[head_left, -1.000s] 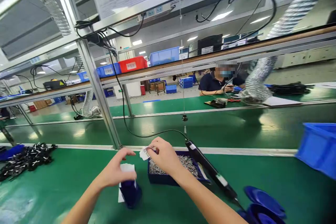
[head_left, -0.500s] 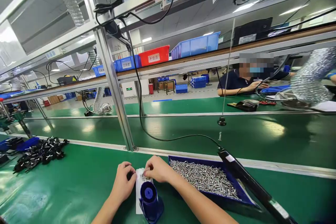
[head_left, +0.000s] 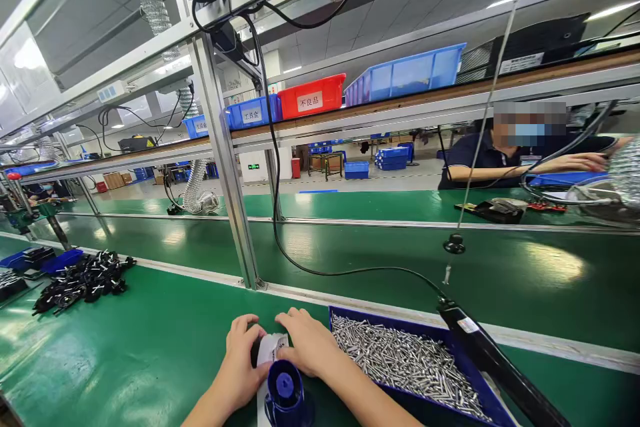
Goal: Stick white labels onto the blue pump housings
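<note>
A white printed paper strip (head_left: 269, 345) lies in front of me on the green bench, its far end slightly raised between my hands. My left hand (head_left: 242, 359) curls at its left edge, thumb on the paper, with a dark patch I cannot make out under the fingers. From the other side my right hand (head_left: 309, 345) grips the strip, thumb on it and fingers bent over its far end. Close to both thumbs stands a dark blue plastic piece with a round, cup-like top (head_left: 285, 383), covering the strip's near part.
A blue tray (head_left: 400, 390) of small metal pins is right of my hands, with a black electric screwdriver (head_left: 493, 353) across its corner. Black parts (head_left: 87, 280) lie piled at left. A metal post (head_left: 225, 167) rises ahead. A person (head_left: 520, 153) sits opposite.
My view has shifted slightly left. Both hands have closed in on the paper strip, and my right hand's fingers now reach over its far end instead of pinching its top.
</note>
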Demonstrator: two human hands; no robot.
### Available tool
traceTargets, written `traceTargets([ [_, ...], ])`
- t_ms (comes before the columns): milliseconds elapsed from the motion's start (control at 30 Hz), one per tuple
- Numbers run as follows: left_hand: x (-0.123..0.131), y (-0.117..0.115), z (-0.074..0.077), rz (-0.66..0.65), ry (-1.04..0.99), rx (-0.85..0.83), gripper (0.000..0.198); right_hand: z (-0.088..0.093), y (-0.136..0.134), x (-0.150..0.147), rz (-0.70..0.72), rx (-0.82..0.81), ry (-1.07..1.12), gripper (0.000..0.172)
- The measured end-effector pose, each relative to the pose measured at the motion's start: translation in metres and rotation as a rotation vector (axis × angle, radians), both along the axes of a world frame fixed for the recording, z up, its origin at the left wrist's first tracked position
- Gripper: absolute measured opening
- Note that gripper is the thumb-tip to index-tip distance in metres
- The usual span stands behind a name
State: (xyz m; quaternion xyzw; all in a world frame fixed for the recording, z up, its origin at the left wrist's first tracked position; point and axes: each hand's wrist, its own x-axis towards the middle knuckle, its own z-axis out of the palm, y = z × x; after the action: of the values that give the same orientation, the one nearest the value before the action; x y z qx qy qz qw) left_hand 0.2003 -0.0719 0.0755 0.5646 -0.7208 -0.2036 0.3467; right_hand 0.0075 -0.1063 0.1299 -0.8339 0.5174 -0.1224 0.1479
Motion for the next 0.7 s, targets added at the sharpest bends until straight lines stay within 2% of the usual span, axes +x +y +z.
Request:
traceTargets([
  [67,0.001,-0.004,0.0,0.01,0.024,-0.07,0.011,-0.002,-0.006,-0.004,0.01,0.014,-0.068,0.02],
  [100,0.001,-0.006,0.0,0.004,0.059,-0.11,0.01,-0.004,-0.009,-0.005,0.017,0.027,-0.142,0.013],
  [167,-0.001,-0.008,0.002,-0.003,0.174,-0.16,0.025,-0.009,-0.017,-0.006,0.06,0.068,-0.348,0.018],
  [267,-0.007,-0.01,0.004,0.037,0.364,-0.113,0.046,-0.015,-0.027,-0.005,0.139,0.119,-0.602,0.032],
  [333,-0.012,-0.009,0.005,0.058,0.453,-0.064,0.052,-0.016,-0.029,-0.002,0.142,0.102,-0.649,0.036],
  [433,-0.015,-0.008,0.008,0.007,0.502,-0.009,0.047,-0.013,-0.029,0.0,0.103,0.05,-0.73,0.038],
  [600,-0.002,-0.008,0.019,-0.099,0.625,0.093,0.051,-0.008,-0.024,-0.002,0.058,0.024,-0.792,0.038],
  [700,0.005,-0.007,0.024,-0.106,0.674,0.124,0.058,-0.005,-0.021,-0.004,0.074,0.046,-0.802,0.033],
])
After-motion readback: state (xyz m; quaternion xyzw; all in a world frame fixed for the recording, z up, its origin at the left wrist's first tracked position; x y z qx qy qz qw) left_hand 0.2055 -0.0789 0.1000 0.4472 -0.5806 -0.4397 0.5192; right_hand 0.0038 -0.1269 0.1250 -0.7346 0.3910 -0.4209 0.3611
